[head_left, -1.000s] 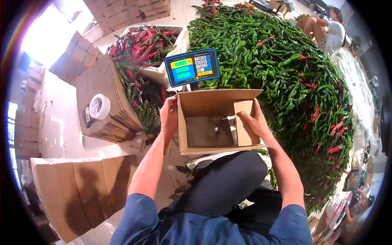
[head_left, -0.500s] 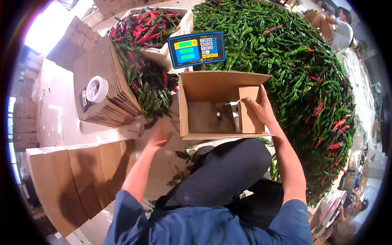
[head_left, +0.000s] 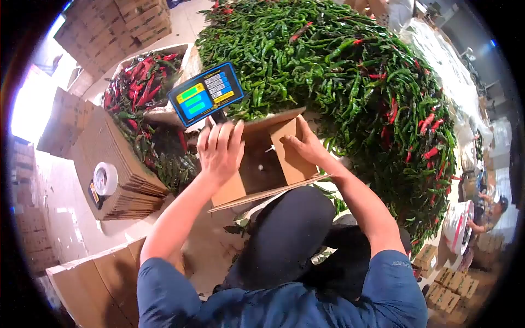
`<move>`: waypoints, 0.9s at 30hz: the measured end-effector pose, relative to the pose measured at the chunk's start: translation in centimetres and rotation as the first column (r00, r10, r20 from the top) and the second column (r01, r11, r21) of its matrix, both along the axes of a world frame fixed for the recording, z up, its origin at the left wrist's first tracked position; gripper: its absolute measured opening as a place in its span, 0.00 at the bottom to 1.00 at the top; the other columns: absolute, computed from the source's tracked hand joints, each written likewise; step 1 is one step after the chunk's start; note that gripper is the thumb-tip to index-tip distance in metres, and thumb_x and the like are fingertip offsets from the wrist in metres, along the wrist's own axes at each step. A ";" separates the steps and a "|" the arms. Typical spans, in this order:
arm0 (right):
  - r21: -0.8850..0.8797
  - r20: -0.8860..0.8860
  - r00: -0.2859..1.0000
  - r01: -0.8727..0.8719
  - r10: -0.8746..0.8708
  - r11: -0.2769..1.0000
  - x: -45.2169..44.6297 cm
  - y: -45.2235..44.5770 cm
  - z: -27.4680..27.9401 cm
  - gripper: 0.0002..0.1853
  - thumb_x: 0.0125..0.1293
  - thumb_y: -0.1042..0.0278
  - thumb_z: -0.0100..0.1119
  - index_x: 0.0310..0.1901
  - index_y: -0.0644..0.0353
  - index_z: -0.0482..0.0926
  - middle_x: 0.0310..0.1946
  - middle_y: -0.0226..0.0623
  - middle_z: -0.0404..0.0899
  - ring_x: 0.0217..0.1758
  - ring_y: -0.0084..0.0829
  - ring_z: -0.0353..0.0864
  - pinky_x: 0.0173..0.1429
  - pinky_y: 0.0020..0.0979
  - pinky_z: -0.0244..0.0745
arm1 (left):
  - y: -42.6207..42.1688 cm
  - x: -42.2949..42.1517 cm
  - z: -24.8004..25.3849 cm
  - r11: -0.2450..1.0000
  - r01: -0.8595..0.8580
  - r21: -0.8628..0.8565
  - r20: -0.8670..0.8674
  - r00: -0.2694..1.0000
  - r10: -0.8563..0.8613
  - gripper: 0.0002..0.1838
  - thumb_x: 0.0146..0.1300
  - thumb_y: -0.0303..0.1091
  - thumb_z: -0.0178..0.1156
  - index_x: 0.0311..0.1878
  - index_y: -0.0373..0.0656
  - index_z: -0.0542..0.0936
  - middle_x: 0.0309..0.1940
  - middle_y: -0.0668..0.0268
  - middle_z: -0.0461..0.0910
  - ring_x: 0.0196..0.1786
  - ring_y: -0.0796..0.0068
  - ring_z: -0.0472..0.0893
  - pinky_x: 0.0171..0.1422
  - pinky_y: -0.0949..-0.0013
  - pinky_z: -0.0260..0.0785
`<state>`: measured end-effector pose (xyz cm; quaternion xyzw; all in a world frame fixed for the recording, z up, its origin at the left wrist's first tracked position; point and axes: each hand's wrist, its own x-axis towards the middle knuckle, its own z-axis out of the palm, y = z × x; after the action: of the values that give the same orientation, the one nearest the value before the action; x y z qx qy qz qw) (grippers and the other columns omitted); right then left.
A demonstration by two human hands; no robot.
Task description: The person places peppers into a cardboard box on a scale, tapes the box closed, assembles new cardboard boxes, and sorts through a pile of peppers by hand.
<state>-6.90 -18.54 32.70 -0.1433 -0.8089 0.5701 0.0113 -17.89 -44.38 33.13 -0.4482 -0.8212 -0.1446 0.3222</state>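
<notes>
**Produce-packing workplace**

Peppers (head_left: 306,65) lie heaped across a tiled floor (head_left: 63,191), with a digital scale (head_left: 205,94), flattened cartons (head_left: 106,143), tape (head_left: 113,179), stacked boxes (head_left: 104,33) and an open box (head_left: 294,158) close about them.

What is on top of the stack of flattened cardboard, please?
A white tape roll and a small dark item lie on the stack of flattened cardboard; the surface beneath them is covered.

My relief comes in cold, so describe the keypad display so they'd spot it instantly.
Find the heap of mostly green peppers, then the open cardboard box in front of it. Just beyond the left hand, at the heap's left edge, is the keypad display. Its blue frame and three green readouts set it apart from the peppers.
</notes>
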 end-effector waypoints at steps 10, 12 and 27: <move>-0.089 -0.001 0.987 -0.159 0.160 0.983 6.2 3.1 5.4 0.42 0.64 0.67 0.65 0.78 0.63 0.57 0.76 0.43 0.62 0.79 0.39 0.61 0.80 0.43 0.56 | -3.5 1.5 1.9 0.945 0.316 -0.080 0.527 0.819 -0.229 0.19 0.60 0.36 0.69 0.57 0.51 0.84 0.57 0.58 0.78 0.63 0.56 0.74 0.67 0.53 0.65; -0.062 -0.026 0.996 -0.082 0.081 0.995 6.5 0.4 8.4 0.38 0.67 0.62 0.65 0.75 0.63 0.62 0.75 0.43 0.65 0.77 0.39 0.64 0.79 0.42 0.58 | -3.1 0.3 1.5 0.930 0.362 -0.061 0.525 0.804 -0.279 0.18 0.62 0.37 0.67 0.56 0.51 0.84 0.63 0.54 0.74 0.70 0.53 0.69 0.73 0.52 0.60; 0.377 0.087 0.991 0.065 -0.105 0.924 -1.9 -0.5 -1.8 0.53 0.69 0.37 0.59 0.79 0.69 0.45 0.72 0.61 0.62 0.73 0.51 0.69 0.75 0.42 0.65 | -8.2 2.7 -3.0 0.921 -0.362 0.146 0.892 0.451 0.035 0.45 0.67 0.40 0.66 0.80 0.40 0.53 0.78 0.53 0.58 0.79 0.58 0.60 0.81 0.57 0.53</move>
<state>-8.82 -19.01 30.93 -0.2034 -0.8950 0.3964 0.0206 -15.17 -52.54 30.13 -0.1521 -0.8815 -0.4429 -0.0609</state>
